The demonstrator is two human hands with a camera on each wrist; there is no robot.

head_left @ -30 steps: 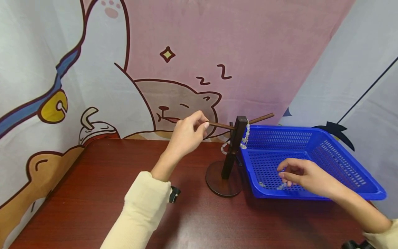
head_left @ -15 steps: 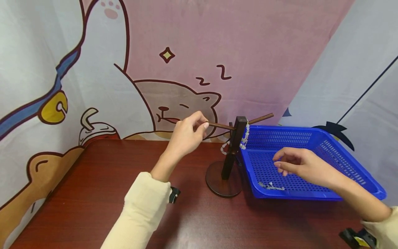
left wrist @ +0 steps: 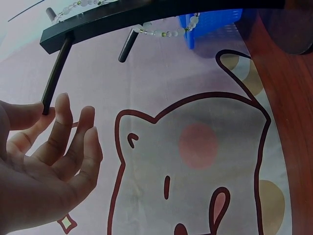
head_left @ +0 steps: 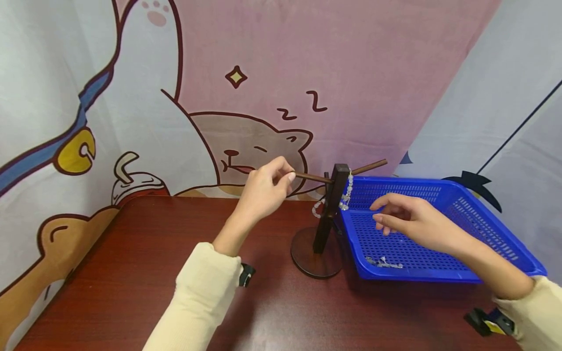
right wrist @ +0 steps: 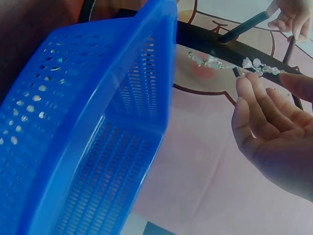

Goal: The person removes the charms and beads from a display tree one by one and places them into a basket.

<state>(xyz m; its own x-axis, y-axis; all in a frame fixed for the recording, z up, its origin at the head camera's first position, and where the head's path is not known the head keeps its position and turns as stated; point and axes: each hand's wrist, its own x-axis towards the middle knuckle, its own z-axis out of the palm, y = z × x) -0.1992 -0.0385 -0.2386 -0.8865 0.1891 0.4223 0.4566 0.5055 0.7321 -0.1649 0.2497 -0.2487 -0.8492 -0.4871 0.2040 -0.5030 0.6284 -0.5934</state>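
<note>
A dark wooden bracelet stand (head_left: 326, 229) with a round base and several pegs stands upright on the table. My left hand (head_left: 267, 187) pinches the end of its upper left peg (head_left: 312, 177) between thumb and forefinger; the left wrist view shows the other fingers loosely bent. One pale beaded bracelet (head_left: 350, 187) hangs from the upper right peg by the post. Lower and behind it hangs a second bracelet (head_left: 316, 209). Over the basket, right of the stand, my right hand (head_left: 408, 218) is held with loosely bent fingers and nothing visible in them.
A blue plastic basket (head_left: 443, 278) with perforated walls sits right of the stand, its left side close to the base. Pale beaded bracelets (head_left: 384, 263) lie in its front left corner. Behind the table (head_left: 153, 273) hangs a cartoon-printed cloth (head_left: 373, 73).
My right hand has risen from beside the bracelets in the basket and moved left toward the stand, uncovering them. The left hand keeps its pinch on the peg without moving.
</note>
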